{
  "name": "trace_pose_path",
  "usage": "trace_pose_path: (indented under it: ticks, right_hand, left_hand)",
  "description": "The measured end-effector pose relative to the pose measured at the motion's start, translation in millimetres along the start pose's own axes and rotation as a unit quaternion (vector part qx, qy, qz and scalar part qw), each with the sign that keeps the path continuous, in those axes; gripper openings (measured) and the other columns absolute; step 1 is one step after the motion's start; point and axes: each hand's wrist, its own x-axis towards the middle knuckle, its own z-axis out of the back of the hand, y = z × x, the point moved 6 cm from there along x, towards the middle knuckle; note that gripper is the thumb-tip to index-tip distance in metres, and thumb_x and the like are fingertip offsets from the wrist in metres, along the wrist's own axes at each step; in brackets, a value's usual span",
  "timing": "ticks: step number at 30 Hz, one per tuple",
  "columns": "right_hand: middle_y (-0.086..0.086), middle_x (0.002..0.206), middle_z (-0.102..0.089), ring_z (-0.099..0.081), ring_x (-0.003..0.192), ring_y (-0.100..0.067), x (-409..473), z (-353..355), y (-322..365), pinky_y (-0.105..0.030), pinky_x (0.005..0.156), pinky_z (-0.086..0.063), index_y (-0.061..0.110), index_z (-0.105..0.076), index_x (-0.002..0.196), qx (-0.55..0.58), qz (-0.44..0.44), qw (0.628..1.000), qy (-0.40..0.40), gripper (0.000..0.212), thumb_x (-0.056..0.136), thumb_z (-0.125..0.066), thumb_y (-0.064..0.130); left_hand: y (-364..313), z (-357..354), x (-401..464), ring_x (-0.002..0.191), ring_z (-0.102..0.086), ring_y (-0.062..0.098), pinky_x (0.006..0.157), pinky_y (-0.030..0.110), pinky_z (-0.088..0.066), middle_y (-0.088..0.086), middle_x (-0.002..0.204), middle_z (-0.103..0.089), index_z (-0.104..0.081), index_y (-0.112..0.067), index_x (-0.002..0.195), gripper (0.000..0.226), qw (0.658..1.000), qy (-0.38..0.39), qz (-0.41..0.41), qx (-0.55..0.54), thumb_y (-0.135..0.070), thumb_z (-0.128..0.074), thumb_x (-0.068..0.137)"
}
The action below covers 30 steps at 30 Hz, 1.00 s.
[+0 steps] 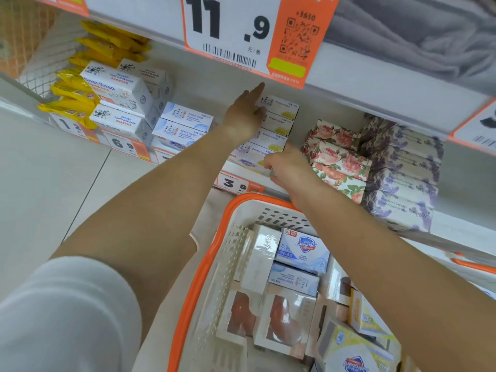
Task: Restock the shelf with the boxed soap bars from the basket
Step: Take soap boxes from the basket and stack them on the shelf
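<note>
Boxed soap bars [276, 122] being squared — I see left hand [245, 114] fingers straight, right hand [284, 165] fingers curled against the stack — basket [204, 253] next.

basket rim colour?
Orange, on a white basket rim; clearest in the head view.

Left hand [245, 116] hides the near ends of the yellow soap boxes [279, 122]. Basket [188, 291] cut off at bottom edge. Small print on boxes illegible.
</note>
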Motion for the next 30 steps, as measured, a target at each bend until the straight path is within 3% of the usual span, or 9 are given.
trace_pose_path:
  ticks: [2,6,8,12,15,19,24,26,30]
  right_hand:
    - [0.01,0.083,-0.051,-0.048,0.069,-0.007,-14,2,9,-0.021,0.063,-0.043,0.011,-0.043,0.134,-0.033,0.052,0.998,0.004,0.043,0.092,-0.049,0.006]
    - [0.003,0.126,-0.055,-0.053,0.094,-0.004,-64,21,13,-0.02,0.082,-0.045,0.022,-0.037,0.143,-0.055,0.156,0.986,-0.016,0.05,0.095,-0.049,0.014]
    - [0.008,0.113,-0.063,-0.061,0.088,-0.004,-100,44,6,-0.024,0.074,-0.049,0.025,-0.052,0.129,-0.038,0.229,0.971,-0.057,0.036,0.095,-0.047,0.015]
    - [0.008,0.081,-0.071,-0.066,0.068,-0.012,-167,90,-44,-0.029,0.066,-0.053,0.03,-0.063,0.1,0.007,0.282,0.952,-0.119,0.026,0.097,-0.044,0.013]
    - [0.011,0.075,-0.071,-0.066,0.065,-0.011,-190,108,-104,-0.032,0.066,-0.055,0.042,-0.064,0.092,-0.039,0.224,0.966,-0.12,0.026,0.096,-0.046,0.023]
    - [0.004,0.094,-0.073,-0.067,0.08,-0.014,-202,133,-183,-0.027,0.068,-0.049,0.029,-0.066,0.108,-0.317,0.131,0.935,-0.094,0.02,0.097,-0.049,0.029]
    - [-0.002,0.128,-0.057,-0.054,0.116,-0.02,-218,144,-247,-0.028,0.085,-0.042,0.024,-0.05,0.133,-0.363,0.08,0.927,-0.046,0.042,0.092,-0.055,0.031]
    - [-0.006,0.132,-0.05,-0.049,0.12,-0.023,-221,147,-260,-0.03,0.086,-0.042,0.022,-0.045,0.136,-0.327,0.068,0.94,-0.071,0.047,0.091,-0.057,0.03]
    - [-0.008,0.125,-0.053,-0.051,0.113,-0.025,-219,167,-258,-0.03,0.078,-0.041,0.016,-0.049,0.132,-0.243,0.067,0.947,-0.197,0.042,0.092,-0.057,0.023]
  left_hand:
    - [-3,7,-15,0.133,-0.041,0.027,0.107,0.038,-0.038,0.01,0.151,-0.036,-0.029,-0.024,0.148,0.054,1.0,-0.025,-0.012,0.007,-0.029,-0.044,0.097]
    - [-19,30,-88,0.122,-0.048,0.005,0.103,0.017,-0.04,-0.001,0.138,-0.05,-0.042,-0.014,0.141,0.051,0.989,-0.078,-0.078,-0.094,-0.026,-0.051,0.093]
    - [-24,44,-141,0.114,-0.046,-0.005,0.093,0.0,-0.032,-0.007,0.13,-0.055,-0.051,-0.016,0.133,0.037,0.98,-0.123,-0.073,-0.14,-0.021,-0.051,0.096]
    - [-49,46,-242,0.099,-0.06,-0.001,0.084,0.01,-0.043,-0.011,0.105,-0.068,-0.064,-0.029,0.108,0.02,0.951,-0.156,-0.075,-0.255,-0.028,-0.048,0.095]
    - [-65,0,-282,0.091,-0.061,0.001,0.075,0.011,-0.044,-0.009,0.099,-0.068,-0.064,-0.033,0.101,0.017,0.973,-0.073,-0.092,-0.199,-0.027,-0.049,0.096]
    - [-60,-92,-307,0.103,-0.063,0.02,0.089,0.031,-0.048,0.0,0.113,-0.067,-0.064,-0.018,0.115,0.024,0.99,0.104,-0.084,-0.037,-0.023,-0.054,0.094]
    - [-63,-177,-341,0.126,-0.047,0.029,0.1,0.036,-0.04,0.005,0.147,-0.034,-0.027,-0.025,0.147,0.077,0.951,0.261,-0.09,0.139,-0.037,-0.067,0.081]
    - [-64,-197,-348,0.133,-0.04,0.027,0.108,0.041,-0.032,0.004,0.154,-0.022,-0.01,-0.024,0.151,0.097,0.949,0.285,-0.041,0.131,-0.045,-0.07,0.077]
    - [-59,-215,-346,0.133,-0.042,0.023,0.117,0.044,-0.014,0.004,0.137,-0.052,-0.008,-0.021,0.151,0.094,0.964,0.243,0.111,-0.01,-0.049,-0.065,0.081]
